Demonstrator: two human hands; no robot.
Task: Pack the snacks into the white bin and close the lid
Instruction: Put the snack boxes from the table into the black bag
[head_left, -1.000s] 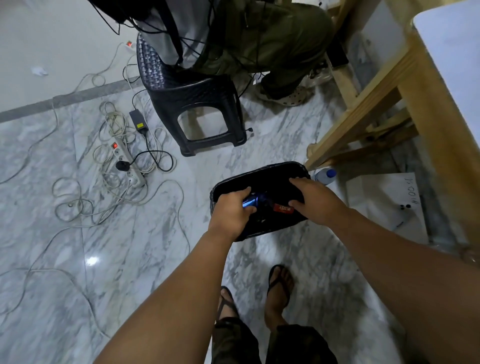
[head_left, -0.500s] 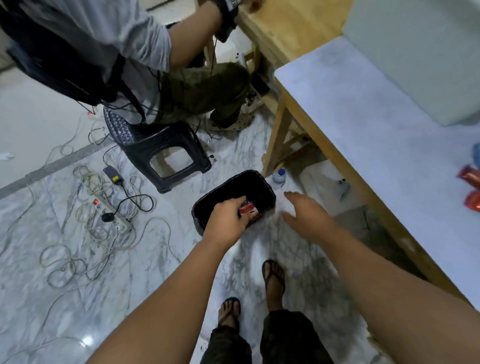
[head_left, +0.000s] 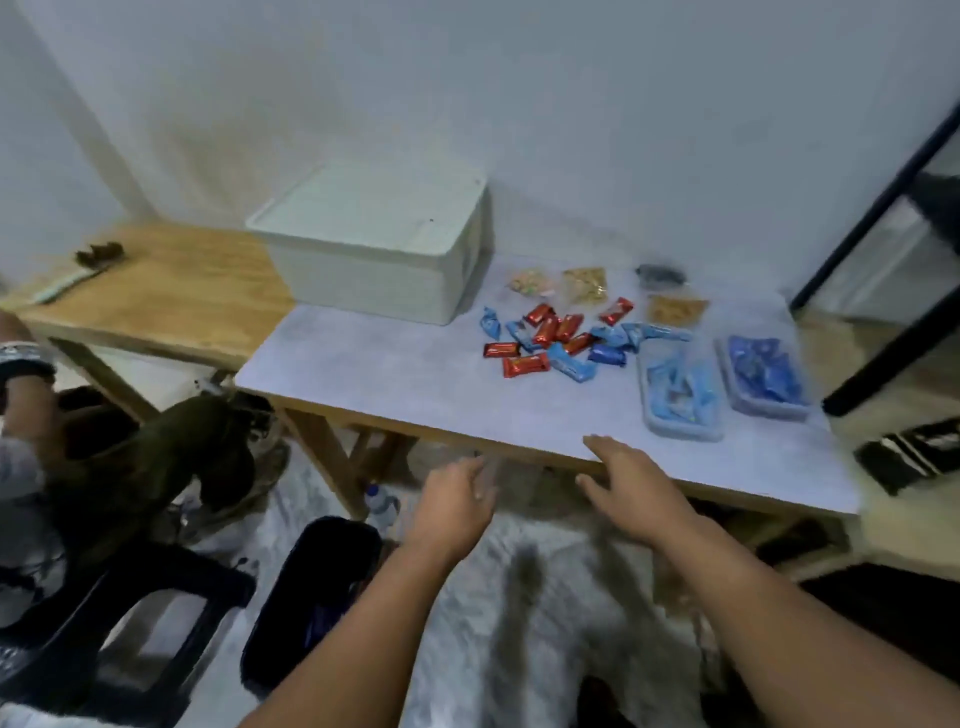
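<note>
1. Snacks (head_left: 558, 338) lay loose on the grey tabletop (head_left: 415, 379), toward its far right part, none of them seen inside the bin.
2. White bin (head_left: 379, 244) stood at the far left corner of that tabletop against the wall, its lid (head_left: 363, 208) resting flat on top, so it looked closed.
3. Red wrapped bars (head_left: 524, 365) and blue packets (head_left: 570, 362) formed a heap just right of the bin; small clear bags of nuts or crackers (head_left: 586, 283) sat behind them nearer the wall.
4. Two clear trays (head_left: 680, 395) holding more blue packets stood near the right edge.
5. Left hand (head_left: 454, 501) hovered below the near edge, fingers loosely spread and holding nothing.
6. Right hand (head_left: 631, 480) reached at the near edge, fingers straight and empty; whether it touched the edge was unclear through blur.
7. A black basket (head_left: 311, 587) sat on the floor beside the table leg.
8. Judged from this, packing had not begun: the lid needed lifting off, every snack moved in, then the lid put back on.
</note>
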